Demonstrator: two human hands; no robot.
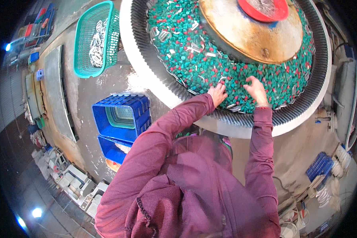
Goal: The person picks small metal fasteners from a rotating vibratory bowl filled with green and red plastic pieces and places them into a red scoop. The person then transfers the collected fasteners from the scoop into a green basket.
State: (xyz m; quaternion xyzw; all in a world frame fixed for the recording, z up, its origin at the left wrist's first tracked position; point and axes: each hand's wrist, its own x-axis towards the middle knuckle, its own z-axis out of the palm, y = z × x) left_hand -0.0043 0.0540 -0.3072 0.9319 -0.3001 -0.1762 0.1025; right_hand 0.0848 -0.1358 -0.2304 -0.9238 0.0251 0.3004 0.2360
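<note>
Both of my hands reach over the near side of a big round tub [229, 127] filled with small green and red tumbling media [186, 37]. My left hand [217, 94] rests on the media near the ribbed inner wall, its bent fingers a little apart. Just beyond its fingertips lies a small curved metal piece [223, 78]. My right hand [257, 91] is to its right, thumb and fingers bent with a gap between them and nothing visible in them. Several silvery loop-shaped metal pieces [164, 35] lie scattered among the media.
A rusty round centre cover [261, 45] carries a red bowl [267, 16] of greyish material. On the floor to the left stand a green basket [77, 51] of metal pieces and stacked blue crates [141, 113]. Another blue crate [320, 164] lies at the right.
</note>
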